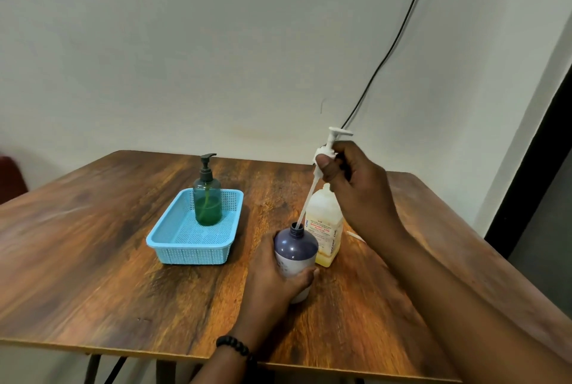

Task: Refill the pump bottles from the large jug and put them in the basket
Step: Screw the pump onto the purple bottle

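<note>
One green glass pump bottle (207,202) is already sitting in the blue plastic basket (173,244); left hand (272,278) is gripping the purple bottle (295,252), right hand (349,176) pinching the white pump (332,142) above it, tube tip in the neck. Whether it is going in or coming out, I cannot tell.

Soft even light — wide-angle edge warp

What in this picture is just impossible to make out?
- Head view: the liquid level in the purple bottle is hidden by its opaque wall and the left hand.
- The small print on the jug label is too small and blurred.
- The pump collar is covered by the right hand fingers.
- The table legs are cut off by the bottom edge.
</note>
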